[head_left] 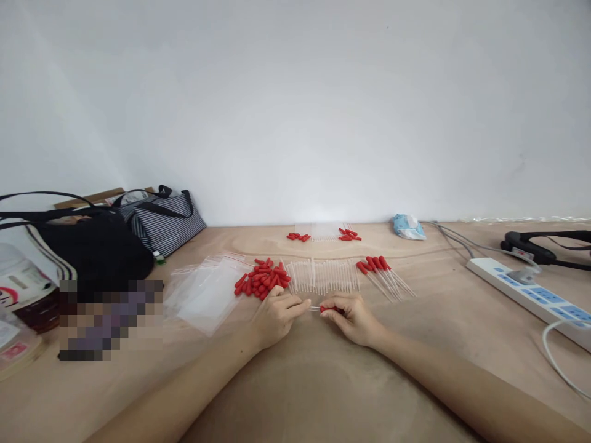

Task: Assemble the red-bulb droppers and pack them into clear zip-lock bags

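Observation:
My left hand (279, 317) is closed, pinching a thin clear glass dropper tube (314, 308) that lies level between both hands. At the tube's right end, the fingers of my right hand (353, 317) are closed around a red rubber bulb (322, 309), mostly hidden by them. How far the tube sits inside the bulb cannot be seen. A pile of red rubber bulbs (262, 282) lies just beyond my left hand. Beyond both hands runs a row of bare glass tubes (323, 277). Several droppers with red bulbs fitted (385, 278) lie to the right of that row.
Clear plastic bags (210, 298) lie left of the bulbs. Near the wall are another bag (324, 231) with tubes and red bulbs, and a blue-white packet (409, 227). A power strip (530, 295) with cables is at right; bags (164, 218) and a bottle (23, 283) stand left.

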`<state>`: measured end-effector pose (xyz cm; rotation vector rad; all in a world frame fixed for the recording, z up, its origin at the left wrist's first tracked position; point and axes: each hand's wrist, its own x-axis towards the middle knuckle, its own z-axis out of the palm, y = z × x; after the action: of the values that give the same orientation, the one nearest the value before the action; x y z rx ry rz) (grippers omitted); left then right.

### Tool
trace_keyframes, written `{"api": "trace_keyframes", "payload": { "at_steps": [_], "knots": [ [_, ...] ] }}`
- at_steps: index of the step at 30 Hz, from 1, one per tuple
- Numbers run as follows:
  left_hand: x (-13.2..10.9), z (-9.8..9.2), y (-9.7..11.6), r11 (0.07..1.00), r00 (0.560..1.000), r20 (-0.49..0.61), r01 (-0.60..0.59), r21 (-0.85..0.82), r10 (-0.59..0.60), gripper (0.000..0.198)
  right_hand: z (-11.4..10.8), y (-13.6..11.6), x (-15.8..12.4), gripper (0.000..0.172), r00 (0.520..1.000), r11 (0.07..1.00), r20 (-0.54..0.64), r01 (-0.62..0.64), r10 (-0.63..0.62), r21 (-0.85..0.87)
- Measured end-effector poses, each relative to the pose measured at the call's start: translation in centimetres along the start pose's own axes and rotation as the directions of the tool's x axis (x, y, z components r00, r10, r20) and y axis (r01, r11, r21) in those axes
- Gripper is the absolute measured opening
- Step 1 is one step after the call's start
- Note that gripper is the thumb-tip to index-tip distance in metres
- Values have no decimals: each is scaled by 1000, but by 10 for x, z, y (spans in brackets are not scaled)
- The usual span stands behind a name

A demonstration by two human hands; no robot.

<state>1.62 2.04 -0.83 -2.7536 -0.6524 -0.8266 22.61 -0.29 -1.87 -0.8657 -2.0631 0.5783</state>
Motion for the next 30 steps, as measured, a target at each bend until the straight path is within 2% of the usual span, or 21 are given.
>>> {"api": "trace_keyframes", "payload": {
  "at_steps": [4, 10, 19, 21, 23, 25, 27, 30],
  "knots": [
    [-1, 2, 2, 1000, 1000, -26, 0, -9, 0, 32, 1, 0, 0, 17, 1000, 1000, 11, 12, -12, -16],
    [0, 7, 8, 994, 997, -50, 59, -94, -64, 25, 2, 0, -1, 13, 1000, 998, 15, 15, -15, -58],
    [2, 12, 15, 990, 997, -20, 70, -122, -73, 23, 3, -5, 3, 16, 990, 992, 116, 87, -76, -96],
    [3, 12, 16, 986, 994, -10, 105, -132, -108, 22, 4, -4, 5, 16, 992, 997, 116, 61, -55, -43],
    [3, 13, 17, 976, 987, -21, 154, -152, -159, 19, 4, -1, 5, 13, 997, 998, 65, -37, 34, 46],
    [2, 14, 15, 964, 975, -45, 207, -165, -217, 15, 3, 5, 5, 27, 985, 966, -19, -163, 170, 199],
    [0, 15, 13, 951, 959, -63, 262, -165, -276, 14, 3, 10, 5, 37, 952, 886, -70, -248, 297, 391],
    [0, 15, 12, 932, 943, -52, 314, -179, -328, 16, 4, 12, 6, 28, 921, 749, -47, -283, 386, 599]
  ]
}}
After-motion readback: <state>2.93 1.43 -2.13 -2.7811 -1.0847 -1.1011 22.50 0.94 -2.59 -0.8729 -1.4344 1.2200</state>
